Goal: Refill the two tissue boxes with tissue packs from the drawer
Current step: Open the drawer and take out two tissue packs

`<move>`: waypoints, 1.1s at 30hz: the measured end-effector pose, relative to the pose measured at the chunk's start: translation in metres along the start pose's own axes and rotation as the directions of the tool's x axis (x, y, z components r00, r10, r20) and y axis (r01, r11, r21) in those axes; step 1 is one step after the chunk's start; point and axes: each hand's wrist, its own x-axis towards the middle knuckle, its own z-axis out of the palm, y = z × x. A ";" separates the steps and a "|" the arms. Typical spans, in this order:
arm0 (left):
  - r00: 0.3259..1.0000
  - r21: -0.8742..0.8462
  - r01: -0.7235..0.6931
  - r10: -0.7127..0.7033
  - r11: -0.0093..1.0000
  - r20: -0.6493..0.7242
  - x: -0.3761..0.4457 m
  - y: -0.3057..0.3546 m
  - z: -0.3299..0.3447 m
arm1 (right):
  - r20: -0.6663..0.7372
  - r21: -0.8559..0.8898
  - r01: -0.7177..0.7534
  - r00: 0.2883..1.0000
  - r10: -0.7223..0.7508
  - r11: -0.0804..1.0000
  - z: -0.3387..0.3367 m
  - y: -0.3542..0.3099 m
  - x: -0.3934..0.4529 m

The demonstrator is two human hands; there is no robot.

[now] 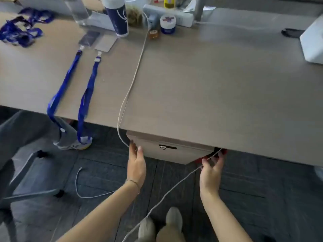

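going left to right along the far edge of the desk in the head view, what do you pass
Blue lanyard pile → clear bottle → navy and white bottle → jar → white tub with blue label → white box at the right edge.

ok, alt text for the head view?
Both bare hands reach a drawer cabinet under the desk: left hand at its left edge, right hand at its right corner, where a white cable crosses.
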 end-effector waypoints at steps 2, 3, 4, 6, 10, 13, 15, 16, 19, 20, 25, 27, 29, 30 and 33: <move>0.998 -0.025 -0.039 0.038 0.999 -0.046 0.015 -0.009 0.004 | 0.022 0.068 -0.010 1.000 0.009 0.998 0.004 0.004 0.011; 0.997 -0.044 -0.056 0.054 0.997 -0.059 0.023 -0.013 0.006 | 0.038 0.110 0.001 0.999 -0.005 0.994 0.007 0.007 0.019; 0.996 -0.068 -0.058 0.053 0.996 -0.074 0.031 -0.015 0.008 | 0.051 0.148 -0.011 0.999 0.003 0.989 0.009 0.010 0.027; 0.988 -0.107 -0.113 0.101 0.988 -0.115 0.039 -0.023 0.013 | 0.062 0.186 -0.021 0.998 0.010 0.982 0.012 0.020 0.039; 0.968 -0.051 -0.173 0.160 0.984 -0.193 0.070 -0.037 0.006 | 0.089 0.221 0.041 0.994 -0.062 0.974 0.012 0.034 0.057; 0.965 -0.050 -0.168 0.154 0.985 -0.210 0.088 -0.040 0.004 | 0.086 0.247 0.099 0.989 -0.123 0.964 0.014 0.048 0.063; 0.966 -0.092 -0.186 0.165 0.978 -0.200 0.089 -0.042 0.004 | 0.059 0.256 0.126 0.988 -0.146 0.958 0.014 0.057 0.066; 0.966 -0.118 -0.198 0.173 0.973 -0.195 0.087 -0.043 0.005 | 0.045 0.261 0.144 0.986 -0.160 0.955 0.013 0.060 0.067; 0.960 -0.085 -0.208 0.187 0.974 -0.210 0.084 -0.052 0.003 | 0.007 0.255 0.176 0.983 -0.184 0.951 0.013 0.066 0.064; 0.956 -0.053 -0.211 0.194 0.976 -0.222 0.082 -0.056 0.001 | -0.013 0.244 0.190 0.981 -0.193 0.951 0.010 0.070 0.061; 0.949 0.132 -0.222 0.245 0.966 -0.197 0.057 -0.075 -0.023 | -0.051 0.153 0.252 0.968 -0.247 0.956 -0.001 0.094 0.033; 0.951 0.115 -0.235 0.253 0.965 -0.178 0.045 -0.078 -0.035 | -0.072 0.125 0.271 0.962 -0.264 0.954 -0.005 0.101 0.021; 0.953 0.107 -0.239 0.255 0.965 -0.167 0.034 -0.081 -0.048 | -0.065 0.130 0.280 0.960 -0.274 0.951 -0.010 0.109 0.006; 0.951 0.100 -0.241 0.256 0.965 -0.172 0.031 -0.083 -0.053 | -0.058 0.139 0.271 0.962 -0.266 0.952 -0.013 0.113 0.001; 0.949 0.090 -0.216 0.231 0.972 -0.213 0.024 -0.093 -0.070 | -0.089 0.136 0.224 0.973 -0.213 0.965 -0.022 0.124 -0.022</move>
